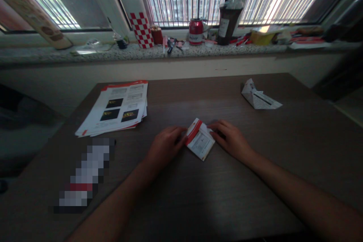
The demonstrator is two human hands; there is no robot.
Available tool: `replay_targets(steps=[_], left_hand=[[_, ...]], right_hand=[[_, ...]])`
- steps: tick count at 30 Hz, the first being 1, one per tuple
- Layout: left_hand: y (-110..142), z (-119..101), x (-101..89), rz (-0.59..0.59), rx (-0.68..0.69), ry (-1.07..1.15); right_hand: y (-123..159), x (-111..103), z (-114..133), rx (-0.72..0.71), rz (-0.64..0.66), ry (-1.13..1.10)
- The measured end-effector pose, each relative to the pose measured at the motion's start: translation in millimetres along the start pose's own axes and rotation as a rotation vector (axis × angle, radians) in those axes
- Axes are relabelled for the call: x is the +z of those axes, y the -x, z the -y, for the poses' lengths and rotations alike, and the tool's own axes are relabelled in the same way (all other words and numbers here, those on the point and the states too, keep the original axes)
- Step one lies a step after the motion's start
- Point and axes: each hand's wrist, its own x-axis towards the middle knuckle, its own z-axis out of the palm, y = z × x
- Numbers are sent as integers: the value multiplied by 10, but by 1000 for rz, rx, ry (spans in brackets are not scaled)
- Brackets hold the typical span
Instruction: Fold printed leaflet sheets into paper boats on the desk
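Note:
A small folded sheet of printed paper [202, 144], squarish and white with a red band, lies on the brown table between my hands, one corner toward me. My left hand [168, 144] closes on its left corner, thumb and fingers together at the edge. At the right corner, the bent fingers of my right hand [231, 138] pinch the paper's edge. Farther back on the right rests a folded paper piece [259, 96], white with print, with a raised peak at its left end.
On the left of the table [176, 204] lies a stack of printed sheets [119, 107], with a pixelated object [85, 176] nearer me. Along the windowsill [104, 56] stand a checkered bottle [138, 19], a red can [195, 32], a dark cup [227, 24] and small clutter.

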Motion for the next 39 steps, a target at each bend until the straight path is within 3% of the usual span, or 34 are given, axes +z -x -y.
replay_targets(steps=[8,25,39], left_hand=[[10,-66,3,62,2,-64],[-100,-232,152,-7,-20,0],[-109,-193,134,-79,-81,187]], right_hand=[[10,37,31,-62,20,102],[36,179,37,-132,15,146],[39,204,67,-155,85,209]])
